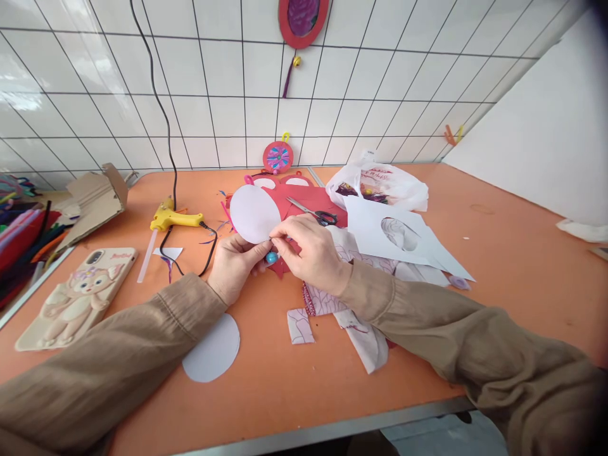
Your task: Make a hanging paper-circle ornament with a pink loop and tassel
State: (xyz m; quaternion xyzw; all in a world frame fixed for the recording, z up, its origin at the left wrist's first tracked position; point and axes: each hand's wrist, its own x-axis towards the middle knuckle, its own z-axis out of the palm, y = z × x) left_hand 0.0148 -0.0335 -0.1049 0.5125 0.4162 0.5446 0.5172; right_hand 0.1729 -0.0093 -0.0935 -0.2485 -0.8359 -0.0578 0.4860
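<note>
My left hand [236, 265] is closed on the lower edge of a round white paper disc [255, 213], which stands tilted up above the thumb. A pink loop [249, 180] shows at the disc's top edge. Fingers pinched, my right hand [308, 250] meets the left thumb at the disc's bottom edge; what it pinches is too small to make out. Just below both fingertips hangs a shiny blue bead or bell [272, 258]. Another white disc [212, 349] lies flat on the table by my left sleeve. Behind my hands, scissors [325, 218] rest on red sheets [304, 196].
A yellow glue gun [178, 218] with a black cord lies left, near a phone in a cartoon case [78, 297]. Cut white paper [365, 221], patterned fabric [327, 301] and a plastic bag [403, 190] are on the right. A round ornament [278, 157] leans against the tiled wall.
</note>
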